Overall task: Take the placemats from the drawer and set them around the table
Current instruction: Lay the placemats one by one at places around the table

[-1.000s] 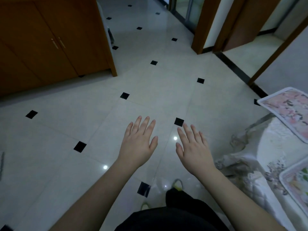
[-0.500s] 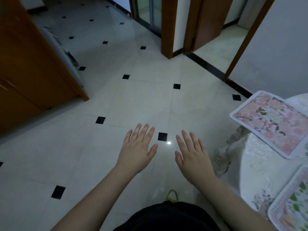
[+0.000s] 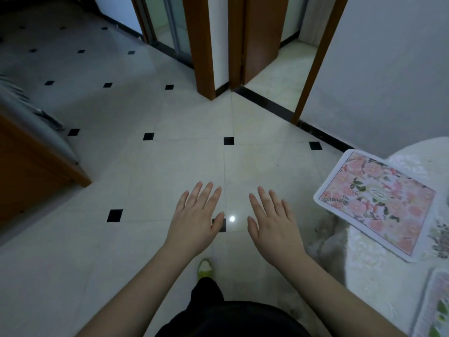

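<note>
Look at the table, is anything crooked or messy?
A little. The pink flowered placemat lies at a slant, one corner poking past the edge of the table. Nothing looks spilled or broken.

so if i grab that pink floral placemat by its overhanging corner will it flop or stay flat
The pink floral rectangular placemat probably stays fairly flat: its corner juts past the white cloth-covered table without drooping. It looks thin, so likely light. Its smooth face may slide on the cloth.

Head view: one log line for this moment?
left hand: empty, open | right hand: empty, open | pink placemat: on table
</note>
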A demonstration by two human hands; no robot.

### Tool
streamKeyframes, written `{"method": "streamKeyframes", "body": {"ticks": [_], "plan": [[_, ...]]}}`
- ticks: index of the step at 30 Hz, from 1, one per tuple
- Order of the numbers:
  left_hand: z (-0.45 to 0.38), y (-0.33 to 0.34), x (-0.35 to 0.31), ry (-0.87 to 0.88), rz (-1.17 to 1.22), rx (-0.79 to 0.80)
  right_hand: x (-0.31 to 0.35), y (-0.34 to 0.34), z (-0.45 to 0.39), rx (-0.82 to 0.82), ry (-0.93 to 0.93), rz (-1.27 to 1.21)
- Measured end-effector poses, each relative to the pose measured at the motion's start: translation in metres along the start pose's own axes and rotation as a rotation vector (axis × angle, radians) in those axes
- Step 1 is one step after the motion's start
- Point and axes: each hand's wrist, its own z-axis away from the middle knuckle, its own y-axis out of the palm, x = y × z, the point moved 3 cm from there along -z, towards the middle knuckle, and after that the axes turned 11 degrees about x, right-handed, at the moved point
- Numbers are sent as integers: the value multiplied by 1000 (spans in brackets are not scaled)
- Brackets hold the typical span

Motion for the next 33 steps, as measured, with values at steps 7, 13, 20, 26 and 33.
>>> {"method": "streamKeyframes", "body": {"ticks": [7, 13, 20, 26, 33], "plan": [[-87, -31, 56, 103, 1, -20, 23, -4, -103, 39, 91, 22], [-153, -53, 108, 174, -3, -8, 39, -31, -173, 20, 203, 35], [-232, -78, 93, 321, 21, -3, 6, -47, -206, -12, 379, 21], [-287, -88, 44, 454, -26, -3, -39, -52, -219, -31, 497, 1], [-356, -95, -35, 571, -162, -19, -121, -52, -232, -74, 598, -80]]}}
